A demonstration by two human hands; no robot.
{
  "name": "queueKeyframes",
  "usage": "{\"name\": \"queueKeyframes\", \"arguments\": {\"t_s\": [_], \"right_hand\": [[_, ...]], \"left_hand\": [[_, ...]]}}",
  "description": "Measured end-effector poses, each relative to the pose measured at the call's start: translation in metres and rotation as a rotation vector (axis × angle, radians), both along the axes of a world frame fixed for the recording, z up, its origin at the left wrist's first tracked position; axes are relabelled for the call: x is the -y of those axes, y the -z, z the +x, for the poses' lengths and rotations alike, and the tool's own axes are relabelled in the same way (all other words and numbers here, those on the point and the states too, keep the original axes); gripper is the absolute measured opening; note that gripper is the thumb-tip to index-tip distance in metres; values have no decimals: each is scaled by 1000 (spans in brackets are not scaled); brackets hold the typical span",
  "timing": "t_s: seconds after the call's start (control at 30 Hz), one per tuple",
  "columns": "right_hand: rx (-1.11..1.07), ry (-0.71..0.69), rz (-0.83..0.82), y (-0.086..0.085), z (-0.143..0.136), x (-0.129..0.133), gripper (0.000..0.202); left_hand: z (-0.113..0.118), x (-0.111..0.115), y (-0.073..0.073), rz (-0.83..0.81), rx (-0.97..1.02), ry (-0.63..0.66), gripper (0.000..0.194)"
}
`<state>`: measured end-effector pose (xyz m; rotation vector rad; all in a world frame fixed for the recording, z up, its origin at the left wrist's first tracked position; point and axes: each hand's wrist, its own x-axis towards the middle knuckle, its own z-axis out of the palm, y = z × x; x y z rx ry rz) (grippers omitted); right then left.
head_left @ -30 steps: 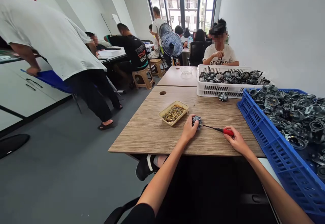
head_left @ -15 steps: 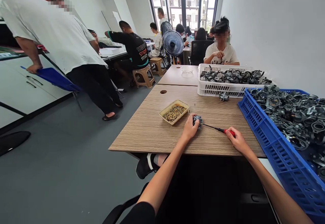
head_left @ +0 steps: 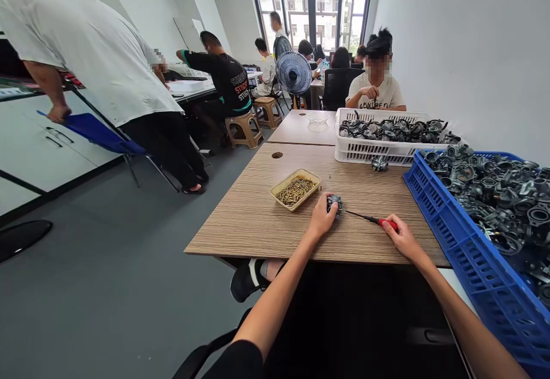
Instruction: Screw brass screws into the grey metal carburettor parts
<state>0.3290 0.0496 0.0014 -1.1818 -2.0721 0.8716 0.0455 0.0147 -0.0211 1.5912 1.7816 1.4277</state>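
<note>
My left hand (head_left: pixel 323 214) is closed around a small grey metal carburetor (head_left: pixel 336 203), held low over the wooden table (head_left: pixel 240 218). In my right hand (head_left: pixel 399 234) is a screwdriver (head_left: pixel 382 222) with a red and black handle. Its dark shaft points left, and the tip meets the right side of the carburetor; the exact contact spot is too small to make out. Just left of the carburetor stands a cream tray (head_left: pixel 281 200) full of small brass-coloured parts. A couple of tiny metal pieces (head_left: pixel 330 176) lie on the wood beyond it.
On my right is a blue crate (head_left: pixel 455 235) heaped with metal carburetor bodies. A white basket (head_left: pixel 365 152) of similar parts stands at the back, one loose carburetor (head_left: pixel 378 164) before it. A co-worker (head_left: pixel 373 89) sits behind it. Another person (head_left: pixel 94 52) stands at left by a blue chair (head_left: pixel 98 132).
Both my hands, the carburetor and the screwdriver stay almost in place. The person standing at left has shifted, with the feet further right and more of the blue chair showing.
</note>
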Motion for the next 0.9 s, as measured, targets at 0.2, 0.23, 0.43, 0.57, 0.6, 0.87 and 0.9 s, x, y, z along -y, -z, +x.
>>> {"name": "queueKeyframes", "arguments": {"t_s": [0.2,0.23,0.43,0.57,0.6,0.87,0.9], "right_hand": [[-3,-7,7,2,2,-1,38],[-4,-2,6,3,3,-1,38],[-2,21,18,5,4,-1,37],[15,13,5,-1,1,1,39],[20,11,4,-2,0,1,39],[9,-3,-26,5,5,0,37],[9,1,-21,6,5,-1,37]], "left_hand": [[0,1,-1,5,6,-6,25],[0,1,-1,6,6,-4,25],[1,1,-1,4,4,-11,24],[1,1,-1,14,-1,-11,25],[0,1,-1,15,-1,-8,25],[1,1,0,9,0,-7,26],[1,0,0,8,-3,-9,26]]}}
